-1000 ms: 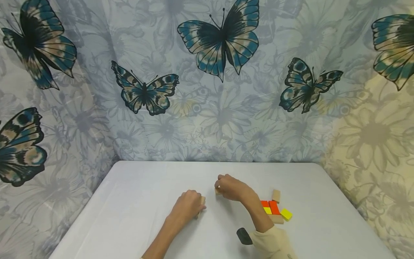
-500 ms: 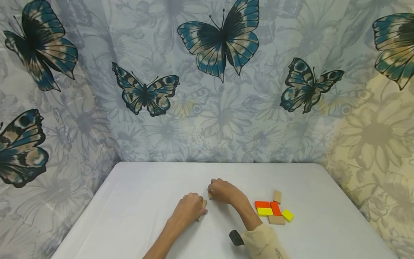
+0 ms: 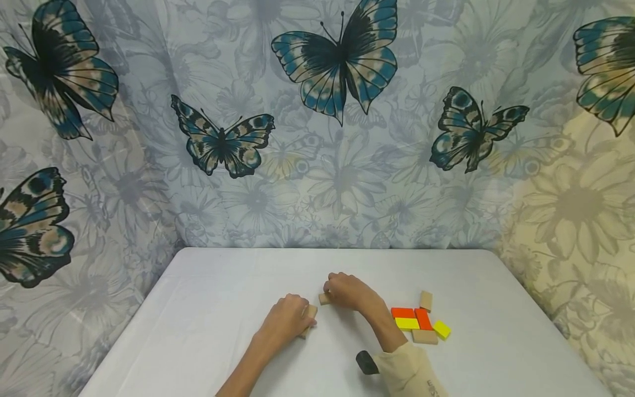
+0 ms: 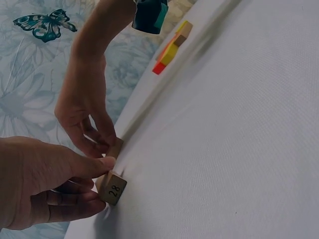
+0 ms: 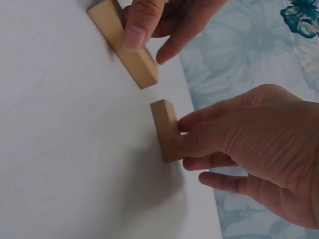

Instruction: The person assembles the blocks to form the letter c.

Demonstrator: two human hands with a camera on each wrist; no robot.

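My left hand (image 3: 286, 315) grips a plain wooden block (image 3: 312, 311) low over the white table, left of centre. In the left wrist view, the end of this wooden block (image 4: 115, 190) is marked 28, and my thumb lies along its top. Slightly farther back, my right hand (image 3: 351, 291) pinches a second wooden block (image 3: 324, 299) whose end sticks out to the left of the fingers. The right wrist view has this shorter-looking wooden block (image 5: 163, 130) on the table, a small gap away from the long block (image 5: 122, 42) under my left thumb.
Right of my right forearm lies a group of flat blocks: red (image 3: 402, 312), yellow (image 3: 407, 323), another red (image 3: 423, 318) and plain wood (image 3: 424, 337). A loose yellow block (image 3: 442, 330) and a wooden block (image 3: 425, 300) lie beside them. A butterfly-print backdrop (image 3: 342, 209) surrounds the table (image 3: 238, 275).
My right hand has moved left with its wooden block, closer to my left hand, then shifted slightly back to the right, showing more of the block. The left hand stays nearly still.
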